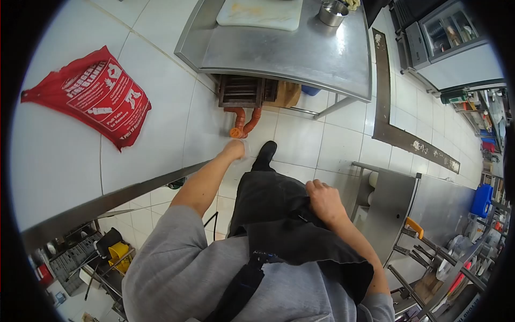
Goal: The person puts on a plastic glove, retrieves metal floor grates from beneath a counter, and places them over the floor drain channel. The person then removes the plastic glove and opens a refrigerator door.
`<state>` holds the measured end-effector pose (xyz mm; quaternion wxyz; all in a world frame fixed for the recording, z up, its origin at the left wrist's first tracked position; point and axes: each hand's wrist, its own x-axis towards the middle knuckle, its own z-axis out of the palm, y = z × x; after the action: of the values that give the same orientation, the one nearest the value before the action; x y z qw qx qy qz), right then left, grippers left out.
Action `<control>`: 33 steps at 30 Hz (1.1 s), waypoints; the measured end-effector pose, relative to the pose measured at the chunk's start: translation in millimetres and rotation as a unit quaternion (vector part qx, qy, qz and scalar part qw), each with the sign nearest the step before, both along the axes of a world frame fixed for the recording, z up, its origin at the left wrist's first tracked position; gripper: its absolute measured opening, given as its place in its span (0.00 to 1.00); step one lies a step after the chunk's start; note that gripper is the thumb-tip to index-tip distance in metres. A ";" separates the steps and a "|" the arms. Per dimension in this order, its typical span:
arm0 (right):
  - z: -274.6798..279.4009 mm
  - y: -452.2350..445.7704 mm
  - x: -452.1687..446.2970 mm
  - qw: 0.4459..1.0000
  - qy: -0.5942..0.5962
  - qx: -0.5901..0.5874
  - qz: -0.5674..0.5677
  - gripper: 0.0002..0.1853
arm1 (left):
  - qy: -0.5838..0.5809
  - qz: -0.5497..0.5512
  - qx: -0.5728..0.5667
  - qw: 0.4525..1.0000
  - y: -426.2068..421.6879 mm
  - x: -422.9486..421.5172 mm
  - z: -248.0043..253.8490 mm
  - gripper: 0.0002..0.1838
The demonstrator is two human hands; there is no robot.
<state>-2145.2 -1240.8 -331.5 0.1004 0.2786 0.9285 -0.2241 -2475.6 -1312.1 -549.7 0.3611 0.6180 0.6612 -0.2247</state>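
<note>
Best keep the small, clear, plastic-looking item (245, 150) steady and away from the orange jointed pipe (248, 127), since it sits at the left hand (234, 149), whose grip I cannot tell, while the right hand (325, 200) is curled closed, apparently empty, beside the black cloth apron (271, 198).

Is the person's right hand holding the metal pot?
No, the pot stands on the table, well apart from the right hand.

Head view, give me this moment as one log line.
left hand: near orange pipe, grip unclear; right hand: by dark apron; steel table: cutting board, metal pot on top
</note>
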 end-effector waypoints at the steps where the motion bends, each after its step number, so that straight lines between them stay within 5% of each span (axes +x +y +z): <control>1: -6.1 -2.2 -4.1 1.000 -0.001 -0.005 -0.001 0.13 | 0.005 0.078 0.033 0.996 13.4 -6.6 22.7 0.14; 3: -14.9 -5.8 -11.0 0.998 0.018 -0.054 -0.024 0.13 | 0.004 0.300 0.147 0.943 29.0 -39.1 -9.3 0.12; 5: 1.8 0.5 -7.4 0.993 -0.008 -0.112 -0.044 0.14 | 0.021 0.265 0.215 0.940 52.7 -52.3 54.9 0.12; 8: 14.6 8.5 10.8 0.916 0.083 -0.286 -0.270 0.18 | 0.070 0.247 0.311 0.915 73.2 -90.9 6.9 0.10; 12: -27.9 19.4 56.5 0.819 0.129 -0.302 -0.471 0.17 | 0.045 0.216 0.194 0.956 107.2 -102.3 -3.5 0.13; 14: -46.0 25.3 71.1 0.795 0.038 -0.224 -0.562 0.14 | 0.027 0.188 0.115 0.975 121.7 -100.0 -11.3 0.19; 15: -51.1 23.0 72.8 0.792 0.033 -0.227 -0.565 0.14 | 0.024 0.185 0.109 0.976 120.9 -96.4 -21.0 0.19; 17: -58.8 16.2 77.8 0.766 0.019 -0.210 -0.607 0.12 | 0.161 0.146 0.344 0.914 113.2 -86.2 -39.5 0.10; 20: -80.2 -7.6 83.5 0.779 0.006 -0.219 -0.588 0.12 | 0.099 0.207 0.295 0.928 121.2 -86.5 -29.9 0.11; 23: -96.5 -26.3 82.8 0.816 -0.030 -0.203 -0.541 0.12 | 0.101 0.255 0.190 0.943 118.5 -97.3 -80.0 0.14; 26: -96.8 -33.7 73.1 0.835 -0.074 -0.206 -0.506 0.12 | 0.087 0.237 0.094 0.963 134.9 -97.3 -66.2 0.14; 33: -100.8 -54.7 109.7 0.828 -0.039 -0.188 -0.528 0.11 | 0.105 0.148 0.089 0.979 137.7 -103.1 -34.9 0.17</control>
<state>-2035.5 -1295.5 -432.3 0.0533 0.7104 0.5755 -0.4017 -2578.7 -1174.4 -584.7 0.2624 0.5159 0.7969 -0.1729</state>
